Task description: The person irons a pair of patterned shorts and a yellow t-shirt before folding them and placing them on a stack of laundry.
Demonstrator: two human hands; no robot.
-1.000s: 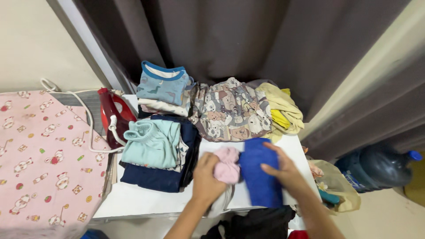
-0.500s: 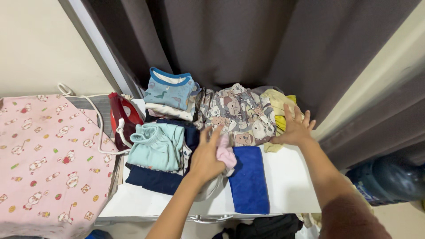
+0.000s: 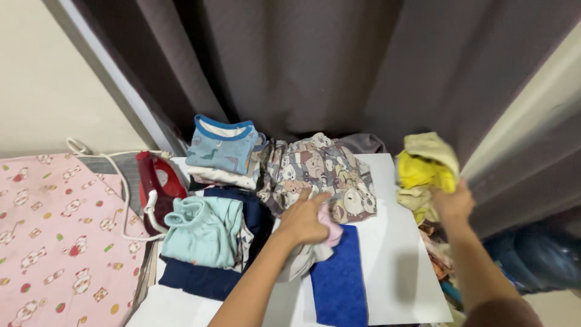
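Note:
My left hand point(image 3: 304, 219) rests on a small pink and grey bundle of cloth point(image 3: 330, 232) at the middle of the white table point(image 3: 399, 266), its fingers closed around it. Beside it lies a folded blue cloth point(image 3: 340, 284). My right hand point(image 3: 452, 203) is lifted off the table's right edge and grips a crumpled yellow and cream garment point(image 3: 425, 171) in the air. A bear-print garment point(image 3: 321, 172) lies just beyond my left hand.
Folded stacks fill the table's left: a mint top point(image 3: 204, 230) on navy clothes point(image 3: 193, 275), and a blue dinosaur shirt point(image 3: 223, 148). A red iron point(image 3: 154, 184) stands by a pink patterned ironing board point(image 3: 54, 236). Dark curtains point(image 3: 339, 66) hang behind.
My right hand has grabbed the yellow and cream garment from the back right of the table and lifted it to the right. My left hand has stayed on the pink bundle.

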